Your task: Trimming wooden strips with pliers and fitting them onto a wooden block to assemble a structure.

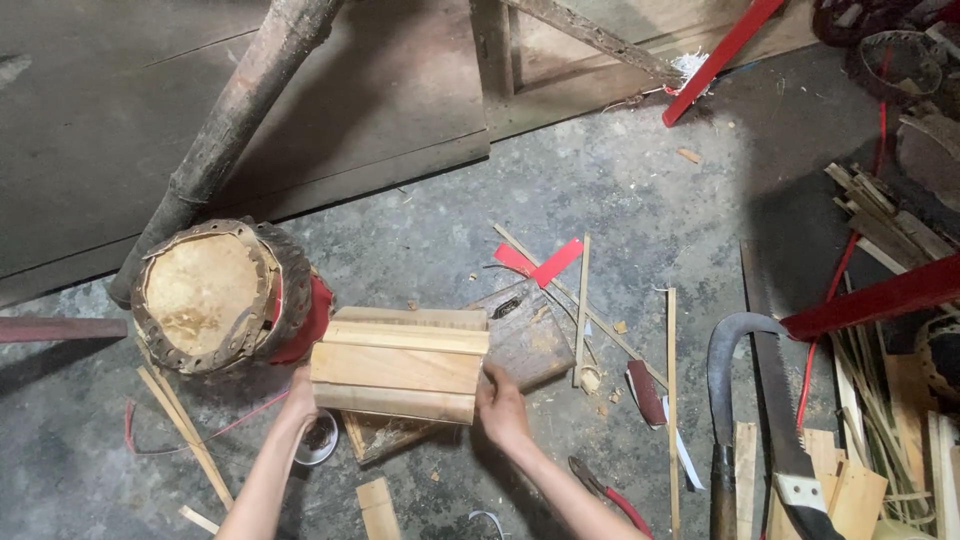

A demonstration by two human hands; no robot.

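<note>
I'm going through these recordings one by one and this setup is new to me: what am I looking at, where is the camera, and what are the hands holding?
There is no machine here. One camera, worn on a person's head, looks down at their two bare hands above a concrete floor. The left hand and right hand press from either side on a bundle of pale wooden slats, held over a worn wooden block. To the left stands a small drum with a hide top and red side. To the right lie a curved sickle, a hand saw, thin bamboo strips, red-handled pliers and wood offcuts.
</note>
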